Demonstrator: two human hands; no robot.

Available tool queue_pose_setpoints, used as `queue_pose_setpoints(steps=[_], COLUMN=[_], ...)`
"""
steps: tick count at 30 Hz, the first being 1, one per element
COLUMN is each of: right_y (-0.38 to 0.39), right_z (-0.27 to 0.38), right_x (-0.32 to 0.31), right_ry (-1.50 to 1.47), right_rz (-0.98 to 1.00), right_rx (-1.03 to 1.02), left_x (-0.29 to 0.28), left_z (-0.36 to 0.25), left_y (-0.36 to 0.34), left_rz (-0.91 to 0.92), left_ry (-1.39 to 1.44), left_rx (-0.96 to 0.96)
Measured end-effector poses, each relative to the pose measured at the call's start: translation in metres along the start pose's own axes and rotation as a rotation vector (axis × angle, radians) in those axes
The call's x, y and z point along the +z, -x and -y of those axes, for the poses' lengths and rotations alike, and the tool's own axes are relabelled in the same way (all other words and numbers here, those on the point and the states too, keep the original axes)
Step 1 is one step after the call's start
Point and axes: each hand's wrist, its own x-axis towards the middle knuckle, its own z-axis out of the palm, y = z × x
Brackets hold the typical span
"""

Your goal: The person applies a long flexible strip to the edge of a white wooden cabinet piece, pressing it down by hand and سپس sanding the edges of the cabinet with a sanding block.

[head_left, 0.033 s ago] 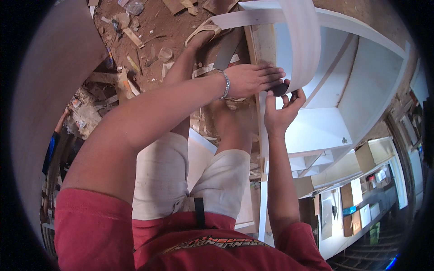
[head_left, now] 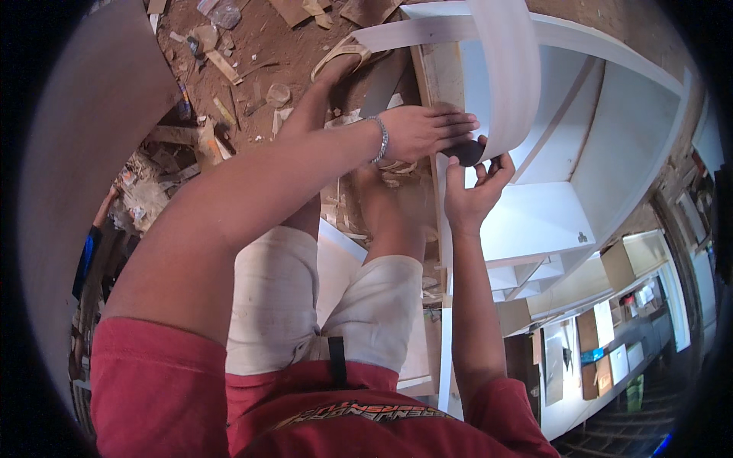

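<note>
A pale, flexible edging strip [head_left: 513, 84] loops down from the top of the view along an open white cabinet [head_left: 565, 217]. My right hand [head_left: 479, 195] is closed around the strip's lower end, thumb on the near side and fingers curled behind. A dark, rounded piece [head_left: 464, 153] shows between my hands; I cannot tell whether it is separate or the strip's underside. Over it my left hand [head_left: 424, 133] lies flat, fingers straight and close together, pointing right toward the strip. Its palm is hidden.
Wood offcuts [head_left: 223, 67] and scraps litter the dirt floor to the left. A large brown panel [head_left: 92, 153] rises at the left edge. My sandalled foot [head_left: 340, 61] is beside the cabinet's upper left corner. More white cabinets [head_left: 557, 366] stand at the lower right.
My left hand has shifted very slightly left. The dark piece shows a little farther left and lower. My right hand keeps its hold.
</note>
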Motion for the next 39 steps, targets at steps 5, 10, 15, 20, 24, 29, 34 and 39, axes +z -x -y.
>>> queue_pose_setpoints(steps=[5, 10, 15, 20, 24, 29, 34, 39], right_y=[-0.004, 0.004, 0.001, -0.002, 0.006, 0.005, 0.001, -0.001], right_z=[-0.007, 0.01, 0.002, 0.007, 0.013, 0.002, 0.005, 0.013], right_x=[0.007, 0.008, 0.0, 0.006, 0.009, -0.004, 0.001, 0.008], right_ry=[-0.105, -0.104, -0.077, -0.101, -0.059, -0.078, -0.104, -0.131], right_rz=[-0.051, -0.022, -0.092, -0.145, -0.048, -0.061, -0.098, -0.123], right_rx=[-0.032, -0.002, 0.017, 0.022, 0.047, -0.038, -0.045, 0.036], left_x=[-0.009, 0.013, -0.05, -0.059, 0.025, -0.003, -0.076, -0.126], left_z=[0.03, 0.016, -0.074, -0.03, 0.052, 0.067, 0.108, 0.107], left_y=[-0.018, 0.025, 0.064, 0.014, -0.026, -0.021, 0.089, 0.117], left_rz=[0.244, 0.142, -0.209, 0.051, 0.041, 0.056, 0.074, -0.083], left_ry=[0.126, -0.046, 0.565, 0.119, 0.125, 0.034, -0.446, -0.464], left_rx=[0.125, -0.226, -1.026, -0.457, 0.031, -0.075, -0.864, -0.963])
